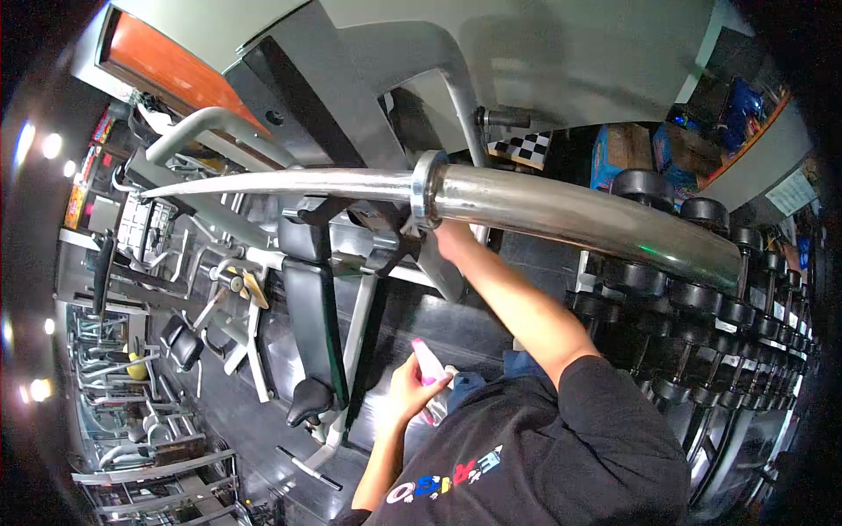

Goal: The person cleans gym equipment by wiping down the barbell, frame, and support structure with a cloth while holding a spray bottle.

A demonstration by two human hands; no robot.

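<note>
My left hand [408, 388] is closed around a small pink-and-white bottle [428, 361], held low in front of my shirt. My right arm stretches forward under a shiny metal barbell [561, 209]. At the barbell's thick end, just below its collar [428, 189], is my right hand [451, 238]. The bar and rack parts hide its fingers, so I cannot make out what it grips or touches. A black padded bench [310, 302] stands beyond the barbell's near side, to the left of both hands.
A rack of black dumbbells [675, 298] runs along the right. The grey machine frame [351, 79] rises behind the barbell. Cardboard boxes [621, 153] sit by the wall at upper right. More gym machines [145, 430] stand at left.
</note>
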